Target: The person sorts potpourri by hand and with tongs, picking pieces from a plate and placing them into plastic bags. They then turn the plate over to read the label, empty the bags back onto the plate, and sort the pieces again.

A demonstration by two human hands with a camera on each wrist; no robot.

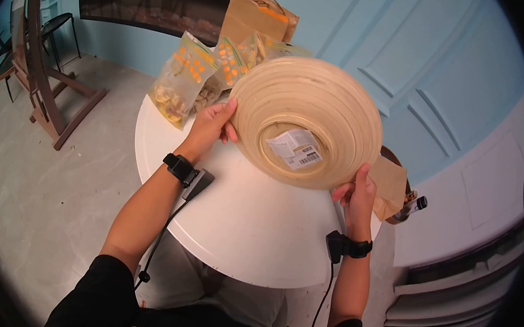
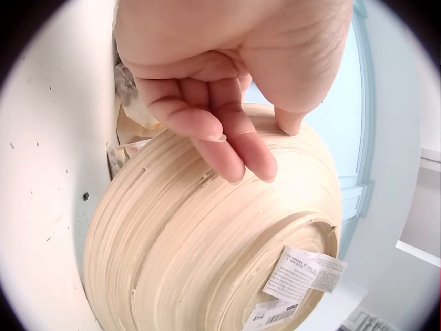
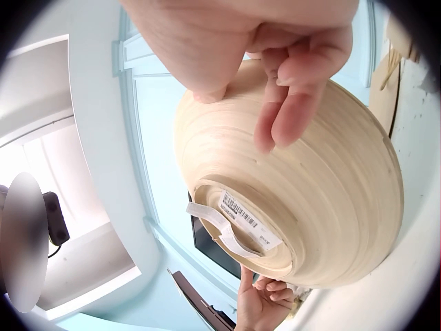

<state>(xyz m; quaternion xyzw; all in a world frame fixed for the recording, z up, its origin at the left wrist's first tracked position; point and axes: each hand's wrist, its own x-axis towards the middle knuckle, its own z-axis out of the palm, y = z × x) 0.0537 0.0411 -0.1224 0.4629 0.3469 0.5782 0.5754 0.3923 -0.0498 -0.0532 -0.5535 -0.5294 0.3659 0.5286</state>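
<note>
A light wooden bowl (image 1: pixel 308 99) with ringed grain is tilted up over the table, its underside and round foot turned toward me. Paper labels (image 1: pixel 294 147), one with a barcode, cling inside the foot ring and partly peel away. My left hand (image 1: pixel 214 128) grips the bowl at its left side, thumb on the outer wall. On the right side my right hand (image 1: pixel 356 196) grips it near the lower edge. Both wrist views show the thumb of the left hand (image 2: pixel 227 89) and of the right hand (image 3: pixel 275 69) pressed to the wall. The bowl's inside is hidden.
Zip bags of dried food (image 1: pixel 178 84) stand on the white round table (image 1: pixel 249 237) at the back left, before a brown paper bag (image 1: pixel 256 20). At the right lie a brown paper piece (image 1: pixel 387 187) and a basket holding a dark-capped bottle (image 1: pixel 417 205).
</note>
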